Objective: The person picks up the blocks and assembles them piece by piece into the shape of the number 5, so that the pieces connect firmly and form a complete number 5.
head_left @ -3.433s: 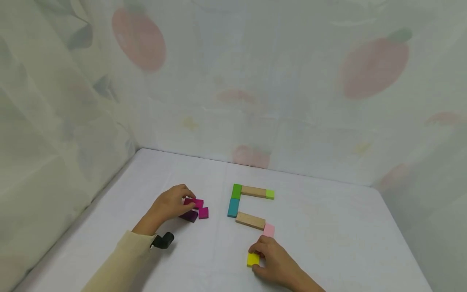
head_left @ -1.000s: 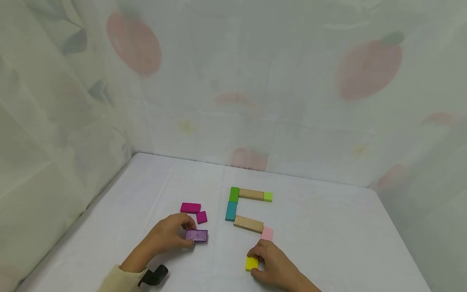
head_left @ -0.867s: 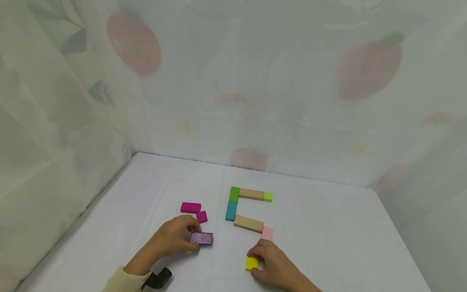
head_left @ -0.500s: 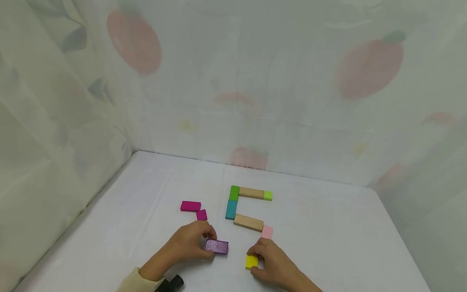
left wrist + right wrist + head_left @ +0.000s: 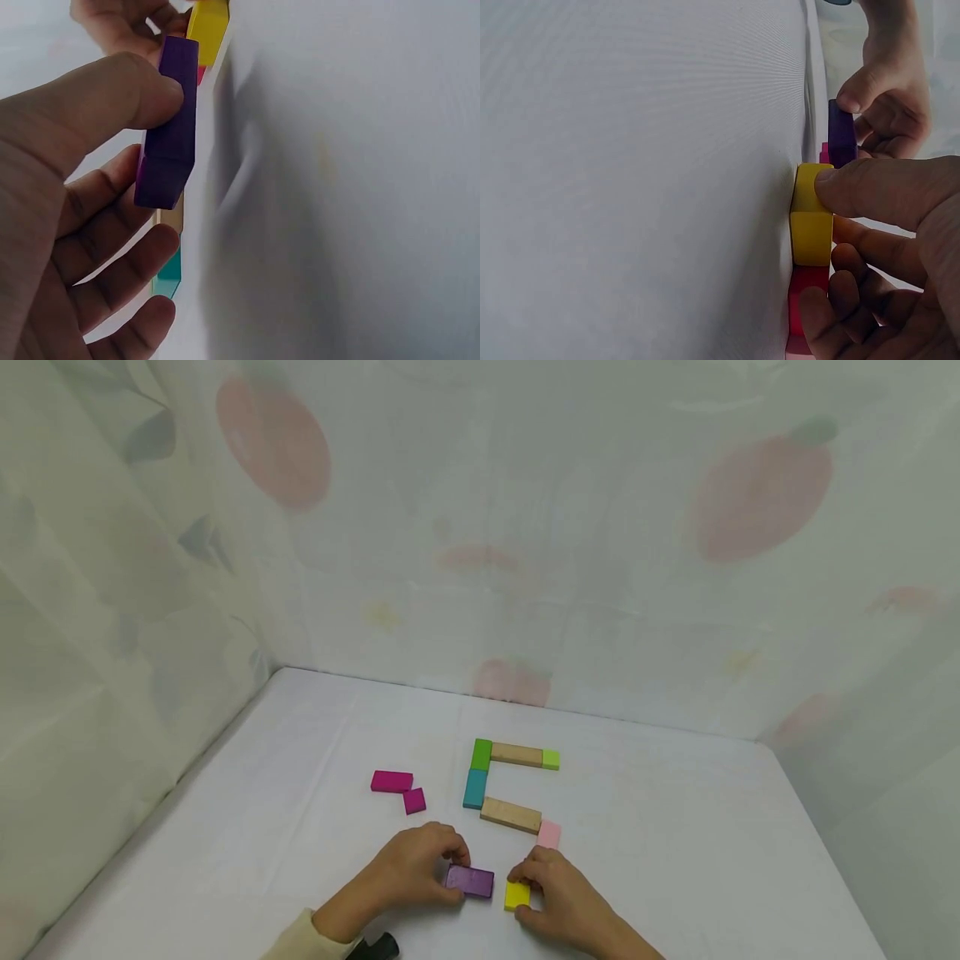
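My left hand (image 5: 408, 870) pinches a purple rectangular block (image 5: 470, 882) between thumb and fingers, just left of a yellow block (image 5: 517, 896). In the left wrist view the purple block (image 5: 171, 127) stands off from the white cloth, its shadow beside it. My right hand (image 5: 567, 897) pinches the yellow block with thumb and fingertips, low on the cloth. Against the yellow block sits a red block (image 5: 808, 285) in the right wrist view, hidden behind the hand in the head view. A pink block (image 5: 549, 834) shows just beyond the right fingers.
A curved line of blocks runs on from the pink one: a plain wooden block (image 5: 511, 814), a teal one (image 5: 475, 788), a green one (image 5: 482, 755), another wooden one (image 5: 517, 755) and a lime one (image 5: 551, 760). Two magenta blocks (image 5: 392, 782) lie left. Curtains enclose the white table (image 5: 690, 827).
My left hand has picked up the purple block from beside the magenta ones and carried it right and nearer, up to the yellow block. My right hand keeps its place on the yellow block.
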Action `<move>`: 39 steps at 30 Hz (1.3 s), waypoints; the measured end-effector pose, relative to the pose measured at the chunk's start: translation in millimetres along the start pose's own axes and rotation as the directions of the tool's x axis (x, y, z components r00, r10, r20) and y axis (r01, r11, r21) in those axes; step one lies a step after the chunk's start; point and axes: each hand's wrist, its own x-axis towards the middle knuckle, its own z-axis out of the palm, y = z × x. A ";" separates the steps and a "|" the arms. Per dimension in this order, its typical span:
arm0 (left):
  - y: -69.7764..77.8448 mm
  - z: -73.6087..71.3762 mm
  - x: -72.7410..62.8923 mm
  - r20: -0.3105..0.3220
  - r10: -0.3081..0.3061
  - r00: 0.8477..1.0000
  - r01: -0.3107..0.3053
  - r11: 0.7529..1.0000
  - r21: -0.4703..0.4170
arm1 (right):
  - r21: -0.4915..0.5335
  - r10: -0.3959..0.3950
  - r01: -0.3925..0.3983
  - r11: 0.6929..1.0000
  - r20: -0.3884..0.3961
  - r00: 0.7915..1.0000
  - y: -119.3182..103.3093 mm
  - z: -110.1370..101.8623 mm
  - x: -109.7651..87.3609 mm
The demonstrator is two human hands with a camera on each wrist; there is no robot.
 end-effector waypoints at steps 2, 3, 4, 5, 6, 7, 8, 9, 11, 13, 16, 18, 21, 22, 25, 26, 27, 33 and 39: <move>1.7 2.3 1.1 0.008 0.007 1.000 -0.007 1.000 0.003 | -0.001 0.000 0.000 1.000 -0.004 1.000 0.3 0.2 0.4; 2.3 3.5 1.6 0.013 0.007 1.000 -0.007 1.000 0.003 | -0.002 0.001 -0.001 1.000 -0.003 1.000 0.3 0.1 0.5; 2.7 4.8 2.1 0.016 0.008 1.000 -0.008 1.000 0.003 | -0.002 0.002 -0.002 1.000 -0.003 1.000 0.3 0.0 0.6; 3.2 5.8 2.4 0.019 0.011 1.000 -0.011 1.000 0.002 | -0.003 0.003 -0.003 1.000 -0.002 1.000 0.2 -0.1 0.7; 3.6 6.6 2.7 0.021 0.013 1.000 -0.014 1.000 0.003 | -0.003 0.003 -0.003 1.000 -0.001 1.000 0.0 -0.4 0.7; 3.7 7.6 3.0 0.023 0.016 1.000 -0.016 1.000 0.006 | -0.003 0.004 -0.004 1.000 0.001 1.000 -0.2 -0.7 0.7; 4.0 8.3 3.4 0.026 0.018 1.000 -0.018 1.000 0.006 | -0.004 0.005 -0.005 1.000 0.003 1.000 -0.4 -0.9 0.6; 4.1 9.0 3.8 0.026 0.020 0.999 -0.020 1.000 0.009 | -0.004 0.006 -0.006 1.000 0.005 1.000 -0.5 -1.2 0.6; 4.5 10.1 4.2 0.024 0.028 0.999 -0.028 0.999 0.018 | -0.004 0.007 -0.007 1.000 0.007 1.000 -0.7 -1.4 0.6; 4.5 11.4 5.0 0.022 0.029 0.999 -0.030 0.999 0.030 | -0.003 0.005 -0.005 1.000 0.005 1.000 -0.7 -1.3 0.7; 4.9 12.8 5.6 0.018 0.032 0.999 -0.032 0.998 0.045 | 0.000 -0.001 0.001 1.000 -0.002 1.000 -0.6 -0.9 0.9; 5.5 13.5 6.0 0.016 0.032 0.999 -0.033 0.998 0.052 | 0.003 -0.005 0.006 1.000 -0.007 1.000 -0.6 -0.5 1.0; 7.1 14.2 6.7 0.013 0.037 0.999 -0.037 0.998 0.056 | 0.007 -0.008 0.008 1.000 -0.009 1.000 -0.4 -0.2 1.1; 7.5 14.5 7.0 0.013 0.037 0.999 -0.037 0.998 0.057 | 0.009 -0.008 0.008 1.000 -0.007 1.000 -0.2 -0.2 1.2; 8.5 15.4 7.9 0.018 0.032 0.999 -0.033 0.998 0.054 | 0.011 -0.007 0.007 1.000 -0.003 1.000 0.6 0.1 1.7; 8.7 15.8 8.2 0.020 0.028 0.999 -0.029 0.998 0.054 | 0.012 -0.007 0.007 1.000 -0.003 1.000 0.8 0.2 1.9; 8.8 16.2 8.5 0.024 0.023 0.999 -0.025 0.998 0.053 | 0.012 -0.007 0.007 1.000 -0.003 1.000 1.0 0.4 2.0; 9.0 17.5 9.0 0.028 0.015 0.999 -0.016 0.998 0.053 | 0.014 -0.008 0.008 1.000 -0.004 1.000 1.2 0.8 1.8; 7.8 19.1 9.2 0.014 0.024 1.000 -0.025 0.998 0.062 | 0.013 -0.003 0.003 1.000 0.001 1.000 1.5 0.6 2.1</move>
